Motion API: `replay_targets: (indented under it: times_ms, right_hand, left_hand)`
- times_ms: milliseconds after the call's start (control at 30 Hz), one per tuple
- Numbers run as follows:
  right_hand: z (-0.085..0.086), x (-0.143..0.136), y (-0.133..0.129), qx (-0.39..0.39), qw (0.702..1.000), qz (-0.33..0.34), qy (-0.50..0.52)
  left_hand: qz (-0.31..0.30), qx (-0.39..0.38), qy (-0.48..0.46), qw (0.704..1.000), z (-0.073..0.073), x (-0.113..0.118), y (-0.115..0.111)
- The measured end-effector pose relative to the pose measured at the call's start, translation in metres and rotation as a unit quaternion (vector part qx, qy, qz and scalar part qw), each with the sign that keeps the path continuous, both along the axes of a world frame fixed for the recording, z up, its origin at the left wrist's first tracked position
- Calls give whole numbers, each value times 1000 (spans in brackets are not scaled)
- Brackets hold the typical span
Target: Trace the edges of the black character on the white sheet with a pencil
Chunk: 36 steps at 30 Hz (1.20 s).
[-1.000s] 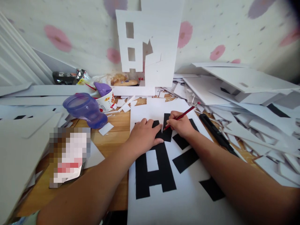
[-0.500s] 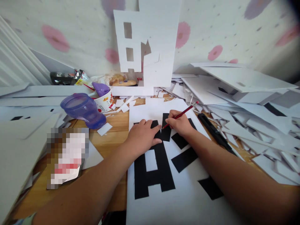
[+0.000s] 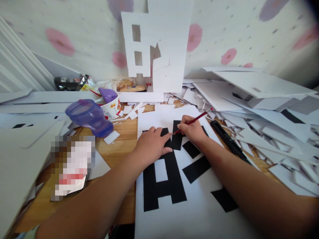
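My left hand (image 3: 154,144) lies with its fingers stretched and thumb apart on a black cut-out panel (image 3: 164,189) with rectangular openings, on a white board (image 3: 159,224). My right hand (image 3: 191,129) pinches a red pencil (image 3: 196,118), its tip down by the left edge of a small black rectangle (image 3: 177,142) beside my left fingers. Under and near my right forearm lie more black pieces, among them a strip (image 3: 195,169) and a rectangle (image 3: 191,149). Part of the panel is hidden beneath my left hand.
A black utility knife (image 3: 228,139) lies right of the board, by heaped white offcuts (image 3: 269,132). Left stand a purple translucent cup (image 3: 91,116) and a paper cup (image 3: 112,108); a blurred-out phone-like object (image 3: 73,169) lies nearer. Behind rises a white cut-out model wall (image 3: 169,39).
The pencil and my right hand have shifted very slightly to the right, the tip moving a little up along the small rectangle's edge. My left hand stays in place on the panel.
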State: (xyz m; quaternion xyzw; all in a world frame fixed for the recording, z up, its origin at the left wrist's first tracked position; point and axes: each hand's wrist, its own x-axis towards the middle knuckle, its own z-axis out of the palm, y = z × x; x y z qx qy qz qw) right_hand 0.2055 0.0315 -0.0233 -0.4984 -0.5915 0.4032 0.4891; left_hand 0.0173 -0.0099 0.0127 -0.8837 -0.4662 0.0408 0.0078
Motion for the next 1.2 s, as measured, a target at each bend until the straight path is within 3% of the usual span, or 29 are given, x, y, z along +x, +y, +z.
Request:
replay_targets:
  times_ms: [467, 1200]
  right_hand:
    - [-1, 3, 3, 4, 1000, 7, -10]
    - [0, 0, 8, -25, 998, -62, 9]
  left_hand:
    - [-8, 10, 1, 1000, -1, -1, -1]
    - [-5, 5, 5, 1000, 0, 0, -1]
